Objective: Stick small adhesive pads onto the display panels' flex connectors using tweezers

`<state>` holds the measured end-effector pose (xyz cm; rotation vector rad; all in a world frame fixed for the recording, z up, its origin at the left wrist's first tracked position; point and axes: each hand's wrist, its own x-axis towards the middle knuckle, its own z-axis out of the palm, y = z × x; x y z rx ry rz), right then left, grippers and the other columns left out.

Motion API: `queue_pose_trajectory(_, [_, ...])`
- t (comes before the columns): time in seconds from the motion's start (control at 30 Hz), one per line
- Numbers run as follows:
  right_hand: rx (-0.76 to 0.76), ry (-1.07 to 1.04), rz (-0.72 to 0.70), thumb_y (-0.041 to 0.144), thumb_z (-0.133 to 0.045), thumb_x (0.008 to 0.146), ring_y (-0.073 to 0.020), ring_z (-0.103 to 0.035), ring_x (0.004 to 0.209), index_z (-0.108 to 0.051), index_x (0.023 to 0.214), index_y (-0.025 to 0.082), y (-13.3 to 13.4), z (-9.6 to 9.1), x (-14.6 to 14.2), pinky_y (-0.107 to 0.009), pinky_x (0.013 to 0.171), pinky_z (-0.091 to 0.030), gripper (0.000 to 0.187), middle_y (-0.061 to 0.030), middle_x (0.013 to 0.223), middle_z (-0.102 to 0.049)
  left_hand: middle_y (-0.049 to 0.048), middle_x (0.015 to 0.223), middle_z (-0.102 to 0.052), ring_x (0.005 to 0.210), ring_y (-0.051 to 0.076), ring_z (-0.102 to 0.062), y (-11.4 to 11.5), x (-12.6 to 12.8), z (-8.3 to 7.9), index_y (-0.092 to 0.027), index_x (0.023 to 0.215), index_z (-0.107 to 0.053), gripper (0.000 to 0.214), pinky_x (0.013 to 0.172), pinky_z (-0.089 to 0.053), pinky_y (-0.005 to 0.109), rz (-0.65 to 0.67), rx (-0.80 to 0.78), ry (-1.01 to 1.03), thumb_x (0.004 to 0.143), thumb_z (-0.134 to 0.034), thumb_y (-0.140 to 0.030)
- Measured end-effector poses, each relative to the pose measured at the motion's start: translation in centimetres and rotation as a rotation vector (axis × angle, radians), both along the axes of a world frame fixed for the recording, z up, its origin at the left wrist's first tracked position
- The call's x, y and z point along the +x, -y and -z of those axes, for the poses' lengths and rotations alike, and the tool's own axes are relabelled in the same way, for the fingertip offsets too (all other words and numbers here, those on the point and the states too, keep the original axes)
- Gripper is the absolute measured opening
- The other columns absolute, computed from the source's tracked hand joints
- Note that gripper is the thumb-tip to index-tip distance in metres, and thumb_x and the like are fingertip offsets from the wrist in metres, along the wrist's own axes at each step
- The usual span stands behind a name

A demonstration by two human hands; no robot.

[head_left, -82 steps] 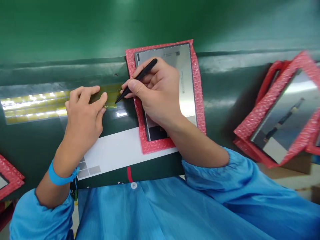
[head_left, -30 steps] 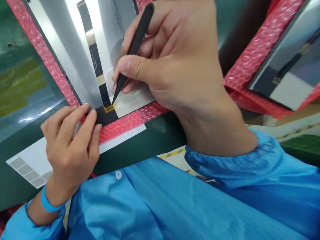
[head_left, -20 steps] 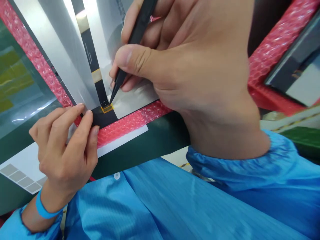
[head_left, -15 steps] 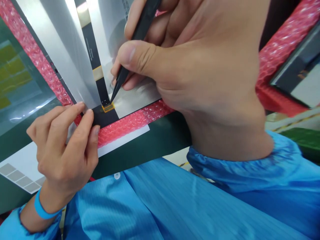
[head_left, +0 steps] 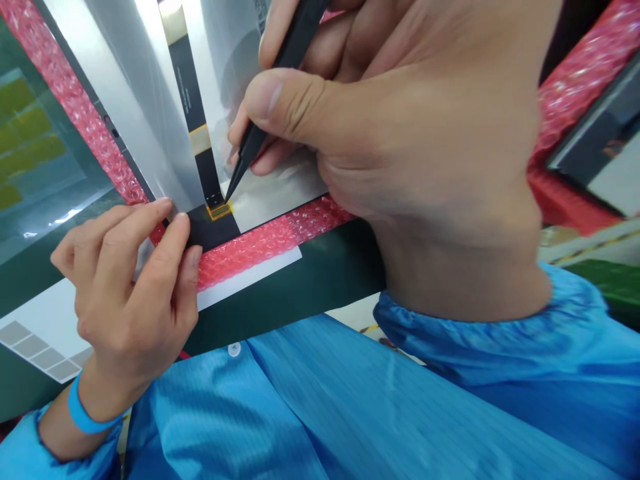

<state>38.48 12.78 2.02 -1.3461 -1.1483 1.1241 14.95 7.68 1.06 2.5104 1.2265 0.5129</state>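
Observation:
A flat panel (head_left: 273, 200) with a silvery back and a dark edge lies on pink bubble wrap. Down its middle runs a black flex cable (head_left: 194, 107), ending in a small orange-edged tab (head_left: 220, 211). Black pointed tweezers (head_left: 245, 157) are pinched between the thumb and fingers of my right hand (head_left: 400, 140); their tip meets the upper edge of the tab or hovers just over it. With bent fingers, my left hand (head_left: 133, 280) grips the panel's near left corner, fingertips left of the tab. What lies beneath those fingers is hidden.
Pink bubble wrap (head_left: 250, 255) borders the panel on a dark green table surface (head_left: 300, 287). A white sheet with grey squares (head_left: 43, 340) lies at left, below a clear sheet with yellow pieces (head_left: 27, 130). Another dark-edged panel (head_left: 590, 127) sits on bubble wrap at right.
The view has shifted slightly, so the panel appears a little further right. The tweezers' tip stays at the tab, and both hands keep nearly the same pose.

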Motion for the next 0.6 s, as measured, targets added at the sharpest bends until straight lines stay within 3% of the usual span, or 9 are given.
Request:
queue_pose_trajectory(0.1, [0.001,0.027,-0.012,-0.009,-0.072,0.089,-0.0074,-0.071,0.062,-0.052,0.073,0.022,0.04,0.04,-0.02,-0.016,0.050,-0.061,0.040,0.0086,0.078,-0.062,0.0079,0.146,-0.072,0.137,0.037,-0.067,-0.02,0.01,-0.05,-0.032,0.143,-0.068,0.040,0.111,-0.051,0.067,0.006,0.019,-0.006,0.103,-0.066,-0.025])
queue_pose_trajectory(0.27, [-0.007,0.053,-0.007,-0.008,-0.070,0.091,-0.0076,-0.069,0.061,-0.057,0.085,0.020,0.04,-0.01,-0.11,-0.018,0.051,-0.062,0.031,0.0093,0.080,-0.062,0.0104,0.147,-0.072,0.135,0.039,-0.067,-0.08,0.01,0.03,-0.030,0.143,-0.069,0.040,0.108,-0.051,0.069,0.009,0.029,-0.018,0.103,-0.066,-0.025])
queue_pose_trajectory(0.6, [-0.006,0.065,-0.015,-0.004,-0.070,0.092,-0.0067,-0.067,0.059,-0.057,0.084,0.021,0.12,0.01,0.08,-0.018,0.048,-0.059,0.030,0.0096,0.079,-0.063,0.0001,0.150,-0.069,0.137,0.035,-0.066,0.11,0.15,-0.18,-0.036,0.149,-0.065,0.043,0.113,-0.047,0.066,-0.028,-0.004,-0.039,0.107,-0.062,-0.027])
